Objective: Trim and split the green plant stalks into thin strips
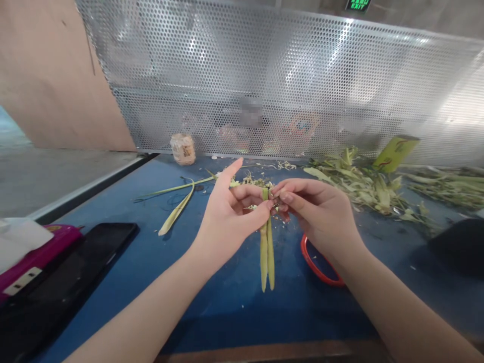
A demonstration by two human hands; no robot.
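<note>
Near the middle of the view, my left hand [238, 209] pinches a folded green leaf strip between thumb and finger, its index finger pointing up. Two long ends of the leaf strip [267, 257] hang down below the fingertips. My right hand [321, 212] is closed at the top of the strip, thumb against fingers, touching small brownish bits there. Exactly what lies between its fingertips is too small to make out. Behind both hands are small plant scraps [255, 180] on the blue table [227, 302]. A red ring-shaped handle [315, 264] lies partly under my right hand.
A phone-like black slab [109, 244] and a magenta box of tissues [56, 242] lie at left. A loose leaf [176, 214] and a wrapped roll [183, 149] are farther back. Leaf piles [378, 191] and a green box [396, 153] stand right, before a perforated metal screen [242, 60].
</note>
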